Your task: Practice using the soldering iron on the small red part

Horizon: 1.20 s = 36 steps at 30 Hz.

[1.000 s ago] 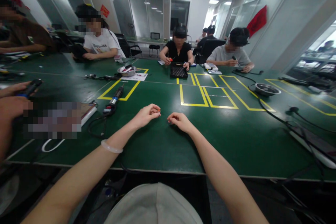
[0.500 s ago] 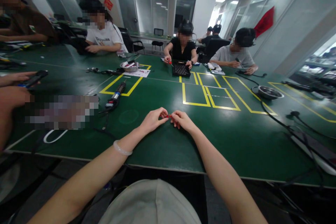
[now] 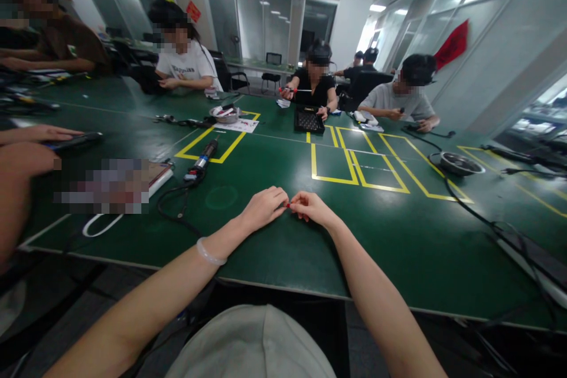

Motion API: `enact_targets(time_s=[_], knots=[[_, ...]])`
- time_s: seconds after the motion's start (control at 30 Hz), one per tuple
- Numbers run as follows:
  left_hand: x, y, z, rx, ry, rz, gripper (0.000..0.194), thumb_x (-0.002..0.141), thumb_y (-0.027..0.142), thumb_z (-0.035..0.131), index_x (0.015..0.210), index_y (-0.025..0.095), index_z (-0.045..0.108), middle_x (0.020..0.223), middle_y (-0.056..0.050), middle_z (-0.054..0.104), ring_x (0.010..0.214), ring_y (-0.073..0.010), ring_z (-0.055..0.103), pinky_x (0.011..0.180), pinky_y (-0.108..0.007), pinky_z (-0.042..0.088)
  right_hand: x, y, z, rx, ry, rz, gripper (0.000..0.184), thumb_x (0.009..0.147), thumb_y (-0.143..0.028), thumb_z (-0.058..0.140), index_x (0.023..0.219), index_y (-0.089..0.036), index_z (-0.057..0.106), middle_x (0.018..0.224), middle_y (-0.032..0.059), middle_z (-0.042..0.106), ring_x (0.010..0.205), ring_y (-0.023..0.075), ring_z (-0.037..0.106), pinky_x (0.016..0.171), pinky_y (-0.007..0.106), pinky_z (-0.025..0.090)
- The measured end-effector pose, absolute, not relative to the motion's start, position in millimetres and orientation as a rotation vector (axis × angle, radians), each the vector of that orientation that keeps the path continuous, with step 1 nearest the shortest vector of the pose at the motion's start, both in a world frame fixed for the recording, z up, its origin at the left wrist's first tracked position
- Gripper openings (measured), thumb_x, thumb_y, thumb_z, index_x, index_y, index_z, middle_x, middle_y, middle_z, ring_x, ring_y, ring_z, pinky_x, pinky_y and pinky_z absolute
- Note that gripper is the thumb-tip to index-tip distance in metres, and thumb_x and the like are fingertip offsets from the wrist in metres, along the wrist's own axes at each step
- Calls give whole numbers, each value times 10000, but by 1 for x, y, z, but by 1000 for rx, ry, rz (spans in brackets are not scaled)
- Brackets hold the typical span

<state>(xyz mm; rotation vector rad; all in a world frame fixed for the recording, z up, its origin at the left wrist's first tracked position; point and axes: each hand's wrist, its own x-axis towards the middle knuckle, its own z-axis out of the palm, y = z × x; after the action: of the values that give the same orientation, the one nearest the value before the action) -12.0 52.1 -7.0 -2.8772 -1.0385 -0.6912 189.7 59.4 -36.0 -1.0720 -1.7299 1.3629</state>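
My left hand point(image 3: 264, 207) and my right hand point(image 3: 312, 208) meet fingertip to fingertip just above the green table point(image 3: 283, 248). Both are pinched on a tiny red object point(image 3: 288, 205) held between them; its shape is too small to make out. A pale bracelet point(image 3: 209, 253) rings my left wrist.
A black tool with a cable point(image 3: 201, 164) lies left of my hands, beside a white cable loop point(image 3: 100, 225). Yellow tape boxes point(image 3: 354, 165) mark the table. A black tray point(image 3: 309, 120) and metal bowls point(image 3: 458, 162) stand farther off. Several people sit around the table; a co-worker's arm point(image 3: 22, 165) is at left.
My hands were apart a second ago; they came together and now pinch the small red object between their fingertips. The view has shifted slightly.
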Motion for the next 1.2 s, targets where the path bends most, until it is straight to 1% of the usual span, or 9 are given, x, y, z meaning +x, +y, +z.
enact_targets(time_s=[0.17,0.3,0.4,0.53,0.6,0.73,0.87,1.0,1.2], knots=[[-16,57,-6,-2921,-1116,-701,129,904,314,495,936,197,539,939,-30,593,875,-169,533,763,-274,420,193,61,-36,-1092,-1801,1255,253,768,-374,658,850,-154,567,634,-15,592,487,80,506,395,168,359],[-41,72,4,-2836,-1372,-695,279,925,442,422,910,203,565,919,-31,596,856,-175,549,741,-279,427,195,61,-35,-1139,-1796,1200,254,771,-377,657,854,-150,578,621,-19,587,480,76,494,439,181,372],[-80,84,15,-2642,-1616,-620,340,926,476,382,922,204,585,958,-48,606,886,-192,559,743,-291,433,196,61,-34,-1165,-1811,1177,246,780,-375,650,849,-147,588,580,-30,564,467,74,477,456,186,368],[-147,90,26,-2223,-1926,-406,379,894,492,426,1012,166,577,1029,-104,616,946,-251,568,776,-341,453,196,60,-33,-1135,-1815,1177,241,782,-371,649,851,-148,587,603,-24,572,484,78,485,468,192,371],[-177,88,26,-2018,-2038,-239,462,877,521,439,1066,119,566,1023,-146,618,953,-298,580,776,-390,464,195,60,-34,-1121,-1813,1193,237,779,-367,648,849,-149,584,625,-18,580,492,81,489,467,195,374],[-211,86,16,-1924,-2224,35,601,881,606,337,1026,88,605,1012,-179,646,951,-351,603,748,-456,481,194,60,-34,-1118,-1804,1213,227,778,-357,645,847,-151,578,641,-15,585,493,81,489,468,197,380],[-206,95,4,-2023,-2261,127,640,892,607,260,963,123,672,956,-182,684,906,-345,642,751,-438,481,195,60,-33,-1120,-1822,1196,233,781,-364,647,854,-152,585,648,-11,596,498,82,492,479,199,381],[-175,104,-1,-2113,-2144,89,607,896,567,257,929,148,695,938,-196,699,885,-341,656,742,-410,481,195,59,-32,-1115,-1818,1210,241,781,-368,648,861,-150,586,655,-9,599,502,82,490,479,199,379],[-120,96,1,-2192,-1999,7,548,918,505,277,918,133,679,931,-180,704,882,-316,663,749,-383,478,195,60,-33,-1101,-1816,1197,241,780,-365,647,868,-147,591,657,-12,585,524,90,497,504,211,389]])
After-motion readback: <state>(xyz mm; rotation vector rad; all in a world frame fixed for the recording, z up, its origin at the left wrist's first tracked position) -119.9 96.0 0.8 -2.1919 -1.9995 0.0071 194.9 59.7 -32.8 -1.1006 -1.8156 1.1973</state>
